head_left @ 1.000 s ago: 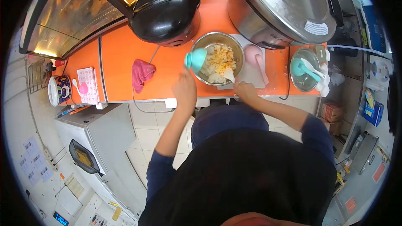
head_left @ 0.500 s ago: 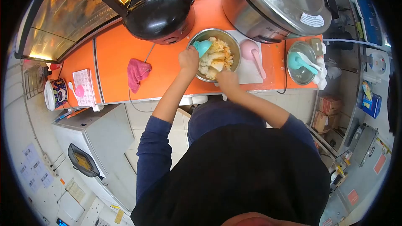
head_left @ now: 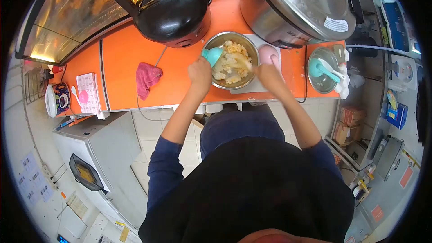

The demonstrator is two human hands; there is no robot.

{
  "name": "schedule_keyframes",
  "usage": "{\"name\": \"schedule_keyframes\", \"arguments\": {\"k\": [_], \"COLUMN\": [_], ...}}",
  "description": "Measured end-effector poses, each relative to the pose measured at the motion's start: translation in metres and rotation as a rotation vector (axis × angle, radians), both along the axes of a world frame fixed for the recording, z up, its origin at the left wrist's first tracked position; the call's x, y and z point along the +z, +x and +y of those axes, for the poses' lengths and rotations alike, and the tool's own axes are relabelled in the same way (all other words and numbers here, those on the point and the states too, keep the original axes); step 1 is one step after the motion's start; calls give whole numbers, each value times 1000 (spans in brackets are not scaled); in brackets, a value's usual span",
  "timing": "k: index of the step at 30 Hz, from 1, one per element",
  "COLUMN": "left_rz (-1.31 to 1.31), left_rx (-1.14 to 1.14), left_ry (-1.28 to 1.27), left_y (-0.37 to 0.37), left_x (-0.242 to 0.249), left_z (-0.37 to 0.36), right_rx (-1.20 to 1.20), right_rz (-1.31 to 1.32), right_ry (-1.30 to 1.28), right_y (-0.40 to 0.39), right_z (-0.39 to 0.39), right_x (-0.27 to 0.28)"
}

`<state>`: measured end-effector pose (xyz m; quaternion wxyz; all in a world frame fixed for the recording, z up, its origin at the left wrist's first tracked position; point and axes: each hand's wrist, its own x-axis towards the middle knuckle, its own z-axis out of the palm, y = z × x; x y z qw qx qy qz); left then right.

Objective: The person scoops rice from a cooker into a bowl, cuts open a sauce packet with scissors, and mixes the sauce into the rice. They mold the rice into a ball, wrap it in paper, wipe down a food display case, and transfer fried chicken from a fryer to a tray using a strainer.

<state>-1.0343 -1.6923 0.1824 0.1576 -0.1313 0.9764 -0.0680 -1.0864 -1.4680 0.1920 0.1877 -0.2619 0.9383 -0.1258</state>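
Note:
A steel bowl [head_left: 251, 45] on the orange counter holds rice [head_left: 233, 65], part white and part orange-yellow. At the bowl's left rim my left hand [head_left: 200, 73] is closed on the turquoise scoop [head_left: 213, 56], whose cup is inside the bowl. My right hand [head_left: 268, 78] is closed at the bowl's right rim, blurred, on a pale utensil that reaches into the rice; its exact shape is hard to make out. Behind my right hand, a pink scoop [head_left: 268, 54] lies on a white board [head_left: 252, 86].
A black-lidded cooker [head_left: 173, 11] stands behind left, a large steel cooker [head_left: 306, 9] behind right. Right of the board is a glass bowl [head_left: 316, 81] with a turquoise scoop. A pink cloth [head_left: 148, 79] lies left on the orange counter [head_left: 121, 78].
My right hand has moved right, from over the bowl's lower edge to its right rim. The rice has been shifted and flattened. My left hand and its scoop have moved slightly left and down.

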Motion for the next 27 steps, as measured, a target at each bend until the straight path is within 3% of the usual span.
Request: {"name": "schedule_keyframes", "arguments": {"k": [2, 4, 7, 9, 11, 13, 16, 17, 19, 21, 23, 24, 27], "left_rz": [-33, -47, -84, -176, -195, -201, -187, -134, -74, -116, -192, -260, -241], "left_rx": [36, 79, 132, 194, 202, 204, 139, 98, 51, -10, -21, -28, -56], "left_ry": [11, 12, 61, 173, 187, 200, 173, 151, 129, 136, 129, 115, 80], "left_y": [10, 10, -3, -9, -11, -18, -20, -20, -21, -25, -32, -36, -39], "left_x": [0, -6, -21, -21, -23, -20, -19, -23, -24, -21, -14, -13, -16], "left_z": [11, 19, 23, 24, 19, 13, 8, 7, 3, -3, -4, -4, -6], "right_rx": [99, -590, -441, 2, 149, 208, 129, 129, 153, 178, 315, 185, 150], "right_rz": [113, -683, -813, -165, 169, 224, 321, 322, -14, 81, 188, 227, 100], "right_ry": [-8, -165, -234, -203, -38, 302, 376, 375, 143, 126, 268, 317, 202], "right_y": [-26, -49, -42, -6, 57, 105, 98, 83, 46, 75, 115, 118, 84], "right_z": [20, 20, 4, -15, -44, -72, -71, -71, -70, -79, -88, -93, -98], "right_x": [-19, -38, -53, -87, -36, -32, -75, -68, -26, 7, -26, -35, -39]}}
